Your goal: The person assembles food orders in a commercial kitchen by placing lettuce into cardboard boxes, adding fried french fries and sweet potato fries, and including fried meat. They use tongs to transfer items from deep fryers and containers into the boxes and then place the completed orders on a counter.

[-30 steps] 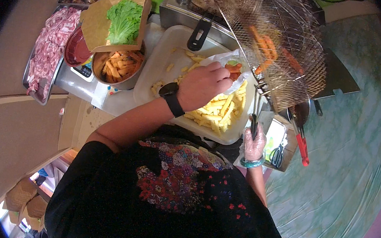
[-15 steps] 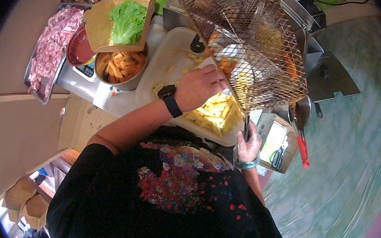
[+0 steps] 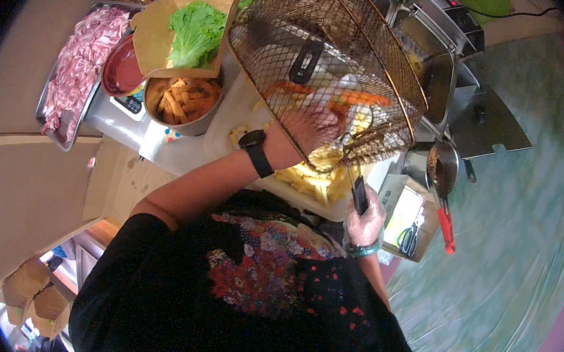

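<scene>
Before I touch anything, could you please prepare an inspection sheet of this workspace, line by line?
Surface: grey metal counter, crowded with trays and bowls.
Job's things: wire basket held above the white tray; pale fries lie in the tray; orange sticks show through the mesh.
Clutter: lettuce in an open cardboard box, raw meat, scissors, red-handled tongs.
Right hand: gloved, fingers closed on the basket's black handle.
Left hand: bare, seen through the mesh; its grasp is unclear.
Cables: black cord at upper right.
Surroundings: green marbled surface at right; brown boxes at lower left.
</scene>
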### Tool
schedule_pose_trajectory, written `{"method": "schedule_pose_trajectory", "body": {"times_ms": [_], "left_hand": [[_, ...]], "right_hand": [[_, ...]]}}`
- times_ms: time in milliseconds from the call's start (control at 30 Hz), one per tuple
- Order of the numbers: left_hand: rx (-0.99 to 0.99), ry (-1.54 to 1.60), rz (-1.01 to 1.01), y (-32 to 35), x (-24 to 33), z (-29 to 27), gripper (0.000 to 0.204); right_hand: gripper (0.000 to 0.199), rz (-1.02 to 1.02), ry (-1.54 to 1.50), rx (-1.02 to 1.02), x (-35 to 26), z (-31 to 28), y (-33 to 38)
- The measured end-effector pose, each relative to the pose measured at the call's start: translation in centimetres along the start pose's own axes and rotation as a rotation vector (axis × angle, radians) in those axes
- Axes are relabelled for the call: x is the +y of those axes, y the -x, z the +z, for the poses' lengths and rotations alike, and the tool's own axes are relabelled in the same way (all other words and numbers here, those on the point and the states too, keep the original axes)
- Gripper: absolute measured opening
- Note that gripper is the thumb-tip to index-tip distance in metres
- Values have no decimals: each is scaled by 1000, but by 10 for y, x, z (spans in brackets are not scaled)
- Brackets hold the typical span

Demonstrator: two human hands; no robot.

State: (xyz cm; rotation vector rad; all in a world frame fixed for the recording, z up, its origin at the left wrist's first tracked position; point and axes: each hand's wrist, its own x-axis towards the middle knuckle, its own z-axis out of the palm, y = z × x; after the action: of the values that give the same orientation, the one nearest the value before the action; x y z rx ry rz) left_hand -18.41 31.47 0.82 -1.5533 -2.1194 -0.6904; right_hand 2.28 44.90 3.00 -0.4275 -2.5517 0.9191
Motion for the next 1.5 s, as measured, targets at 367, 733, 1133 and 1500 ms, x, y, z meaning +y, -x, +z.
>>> {"method": "schedule_pose_trajectory", "body": {"times_ms": [367,733,1133,1500], "left_hand": [[16,264,-67,-9,3,-37,23],[-19,325,-92,6,-2,-58,19],[-145,238,-154,77,-16,-99,19],[-241,318,-232,94,-13,-97,28]], "right_hand": [[43,473,-801,-70,2,-21,-24],[34,525,-1695,-328,-2,-108,-161],[45,574,-1900,-504,42,-93,-213],[24,367,-43,-433,-24,157,-170]]}}
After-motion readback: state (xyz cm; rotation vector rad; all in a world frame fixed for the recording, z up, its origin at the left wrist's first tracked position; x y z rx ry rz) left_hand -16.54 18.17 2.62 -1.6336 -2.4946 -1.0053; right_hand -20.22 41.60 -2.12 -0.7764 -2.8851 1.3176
